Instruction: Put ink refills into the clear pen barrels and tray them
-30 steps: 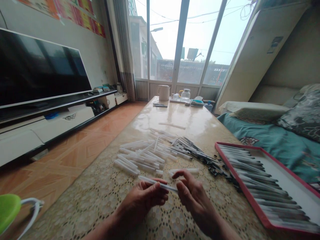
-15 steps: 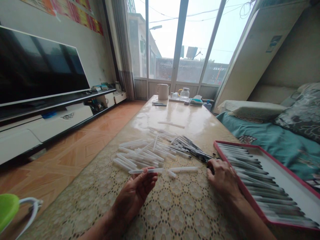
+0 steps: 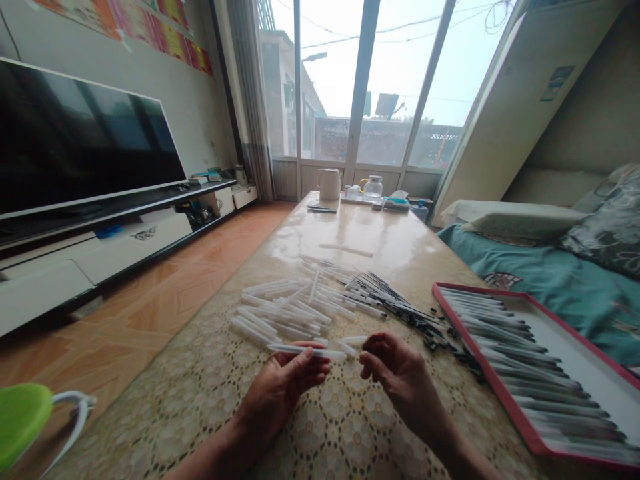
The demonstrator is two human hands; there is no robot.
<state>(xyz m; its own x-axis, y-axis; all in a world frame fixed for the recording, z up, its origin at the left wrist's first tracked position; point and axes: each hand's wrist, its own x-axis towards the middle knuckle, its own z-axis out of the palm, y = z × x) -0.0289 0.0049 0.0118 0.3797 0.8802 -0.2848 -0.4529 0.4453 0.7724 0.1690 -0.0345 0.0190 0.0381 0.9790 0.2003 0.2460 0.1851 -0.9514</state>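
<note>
Two forearms reach in from the bottom edge, cut off there, with the left hand (image 3: 283,393) curled around a slim white plastic tube (image 3: 305,349) and the right hand (image 3: 403,377) bent, its fingertips (image 3: 373,353) just beside the tube's far end (whether they grip anything is hard to make out). The tube is held just above the lace-covered desk (image 3: 350,427), close to a heap of loose white tubes (image 3: 280,307), its middle partly hidden by the left fingers.
</note>
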